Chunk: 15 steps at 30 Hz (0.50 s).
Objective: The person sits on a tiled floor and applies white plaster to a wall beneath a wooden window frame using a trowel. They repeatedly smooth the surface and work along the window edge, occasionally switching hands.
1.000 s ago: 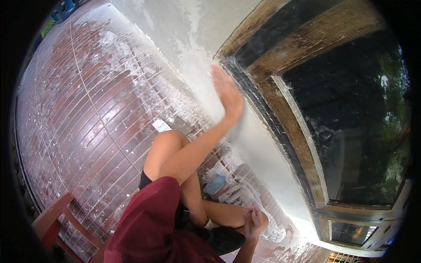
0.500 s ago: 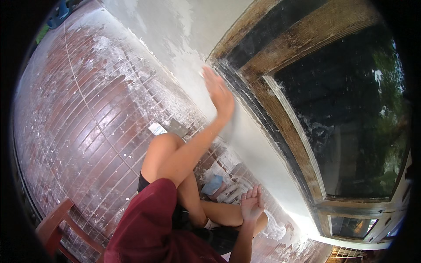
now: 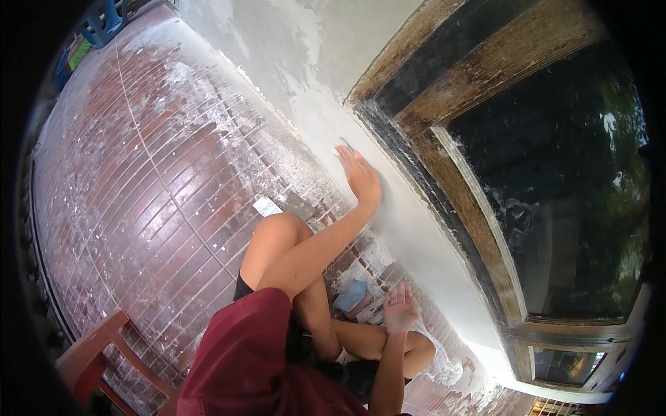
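Note:
My left hand [image 3: 363, 179] lies on the white plastered wall [image 3: 402, 229] below the window frame, fingers straight and together. A thin dark sliver [image 3: 348, 145] shows just past its fingertips; whether it is the edge of a flat piece under the hand, I cannot tell. My right hand [image 3: 400, 308] is held above my bent knee, palm up, fingers stretched, with nothing visible in it. On the floor between my legs and the wall lies a crumpled light-blue piece [image 3: 352, 295], beside whitish scraps.
A weathered wooden window frame [image 3: 479, 201] with dark glass [image 3: 555, 201] borders the wall. The reddish tiled floor [image 3: 159, 201] carries white dust. Near my knee lies a small white printed packet [image 3: 266, 206]. A red-brown chair [image 3: 94, 350] stands lower left, a blue plastic stool [image 3: 104, 24] far left.
My left hand has moved down the wall, away from the window frame's corner. The dark sliver now shows at its fingertips. My right hand stays palm up near my knee. The whole view has shifted slightly.

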Motion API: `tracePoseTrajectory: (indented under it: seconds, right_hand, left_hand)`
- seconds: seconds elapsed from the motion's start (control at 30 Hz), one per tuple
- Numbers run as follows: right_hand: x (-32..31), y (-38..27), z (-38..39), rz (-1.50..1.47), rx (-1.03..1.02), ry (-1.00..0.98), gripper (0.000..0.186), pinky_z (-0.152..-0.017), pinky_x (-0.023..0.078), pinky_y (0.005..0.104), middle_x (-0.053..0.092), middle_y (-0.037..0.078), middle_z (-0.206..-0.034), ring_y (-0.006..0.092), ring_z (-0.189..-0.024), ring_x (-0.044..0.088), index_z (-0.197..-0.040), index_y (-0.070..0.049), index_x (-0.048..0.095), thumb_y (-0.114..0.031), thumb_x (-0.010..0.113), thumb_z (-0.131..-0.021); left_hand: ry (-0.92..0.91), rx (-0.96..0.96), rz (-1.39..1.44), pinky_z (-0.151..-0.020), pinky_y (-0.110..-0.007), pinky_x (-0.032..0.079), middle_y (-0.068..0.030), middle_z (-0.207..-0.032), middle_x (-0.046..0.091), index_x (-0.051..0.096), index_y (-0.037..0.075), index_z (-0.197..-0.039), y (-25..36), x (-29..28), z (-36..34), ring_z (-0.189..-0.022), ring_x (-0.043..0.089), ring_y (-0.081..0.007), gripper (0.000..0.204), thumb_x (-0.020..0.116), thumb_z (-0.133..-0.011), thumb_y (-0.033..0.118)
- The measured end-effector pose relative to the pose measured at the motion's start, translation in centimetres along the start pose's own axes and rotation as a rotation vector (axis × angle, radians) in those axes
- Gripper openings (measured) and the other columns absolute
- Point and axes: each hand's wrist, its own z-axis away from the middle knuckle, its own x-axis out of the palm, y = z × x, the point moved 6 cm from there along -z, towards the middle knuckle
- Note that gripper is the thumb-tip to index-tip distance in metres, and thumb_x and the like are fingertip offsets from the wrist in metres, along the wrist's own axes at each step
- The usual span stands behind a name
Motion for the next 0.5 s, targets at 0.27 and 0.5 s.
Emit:
tracePoseTrajectory:
  seconds: [0.27, 0.5]
  right_hand:
    - [0.1, -0.1, 1.7, 0.037, -0.023, -0.058, 0.054, -0.095, 0.048, 0.0436, 0.053, 0.008, -0.14, 0.0251, -0.117, 0.058, -0.146, -0.011, 0.04, -0.032, 0.045, -0.096]
    - [0.2, 0.2, 1.1, 0.028, -0.012, 0.012, 0.052, -0.092, 0.049, 0.044, 0.053, 0.007, -0.139, 0.025, -0.113, 0.059, -0.142, -0.012, 0.045, -0.032, 0.048, -0.095]
  left_hand:
    - [0.08, -0.37, 0.131, -0.113, -0.042, 0.033, -0.0266, -0.15, 0.035, 0.028, -0.007, -0.147, -5.2, -0.6, -6.1, -0.134, 0.041, -0.0407, 0.05, 0.031, -0.103, 0.018]
    - [0.175, -0.481, 0.135, -0.104, -0.044, 0.042, -0.0248, -0.136, 0.051, 0.038, 0.004, -0.144, -9.4, -0.9, -6.9, -0.123, 0.052, -0.0393, 0.045, 0.03, -0.102, 0.018]
